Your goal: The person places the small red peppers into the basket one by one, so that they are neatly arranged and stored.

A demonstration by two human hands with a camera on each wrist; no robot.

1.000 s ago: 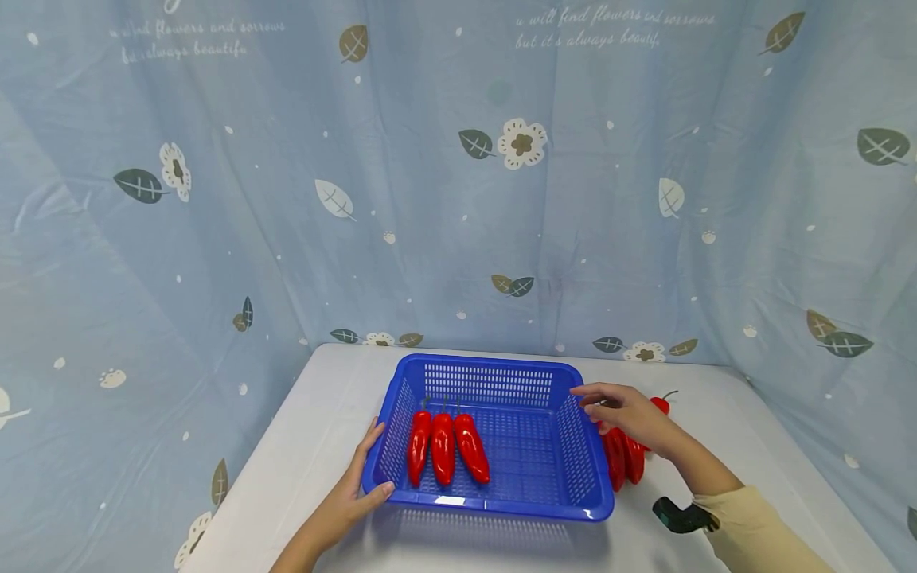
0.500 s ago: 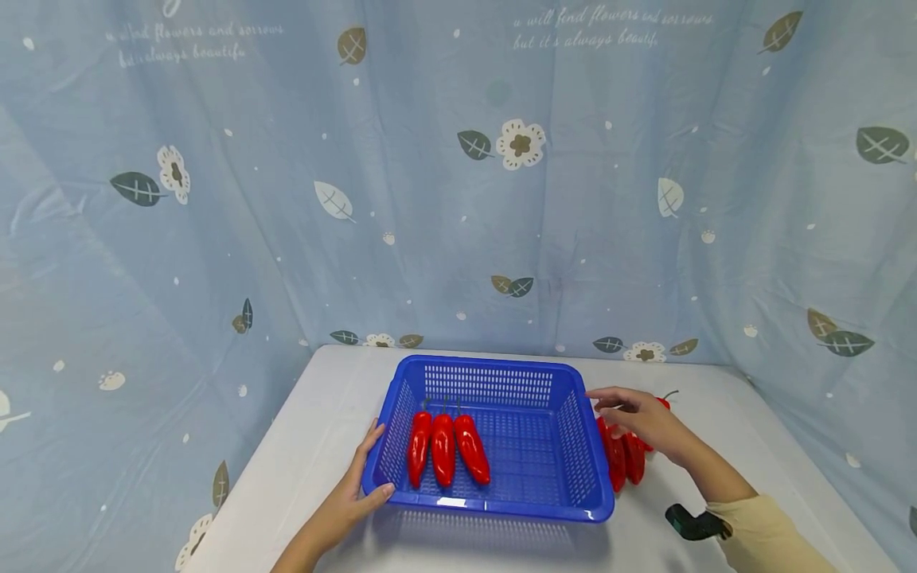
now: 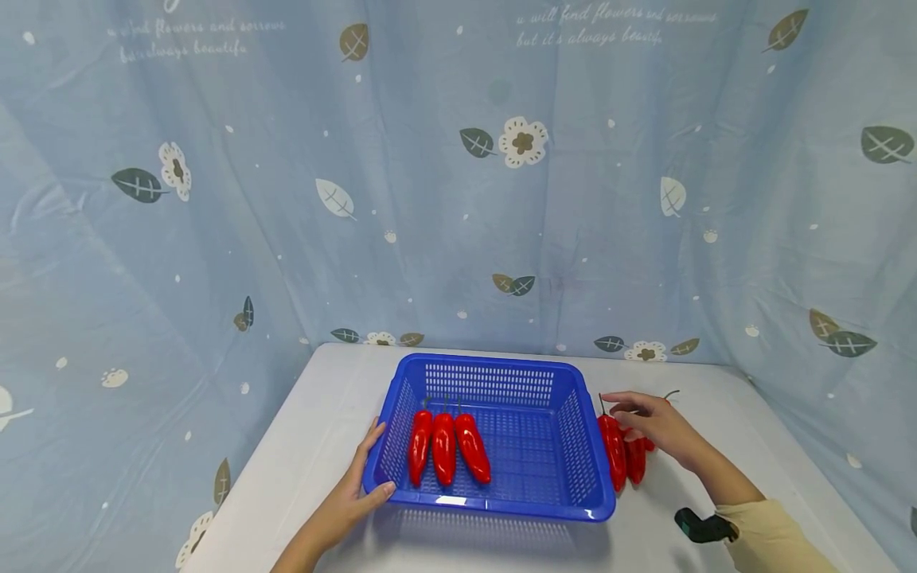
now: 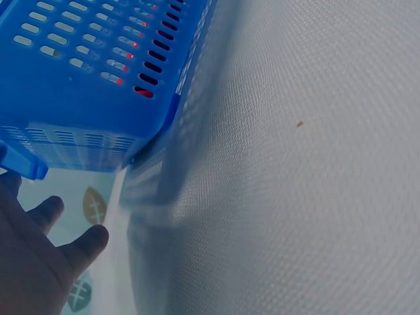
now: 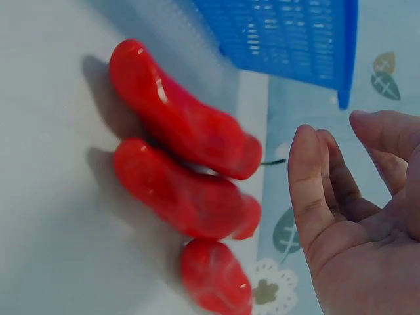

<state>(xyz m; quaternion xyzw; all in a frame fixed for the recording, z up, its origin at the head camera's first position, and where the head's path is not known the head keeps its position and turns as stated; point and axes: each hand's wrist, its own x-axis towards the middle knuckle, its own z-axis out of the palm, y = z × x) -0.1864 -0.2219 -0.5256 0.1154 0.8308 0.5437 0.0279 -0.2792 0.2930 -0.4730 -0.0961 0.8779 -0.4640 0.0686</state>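
A blue plastic basket (image 3: 501,504) stands on the table with three red chili peppers (image 3: 444,450) side by side in its left part. My left hand (image 3: 347,497) is at its front left corner, thumb at the front rim and other fingers along the left side. In the left wrist view the fingers (image 4: 85,249) are spread beneath the basket's rim. My right hand (image 3: 655,422) hovers over more red chili peppers (image 3: 612,454) lying right of the basket. In the right wrist view nothing sits between its thumb and bent fingers (image 5: 307,170), beside a pepper's dark stem (image 5: 273,162).
A white-covered table (image 3: 344,382) carries everything. Behind it and at both sides hangs a blue curtain (image 3: 430,199) with leaf and flower prints. A black device (image 3: 702,527) is strapped to the right wrist by the beige sleeve (image 3: 774,537).
My right hand has drawn away from the basket's right rim, moving right over the peppers, so the nearest pepper and its stem now show. The left hand and basket have stayed put.
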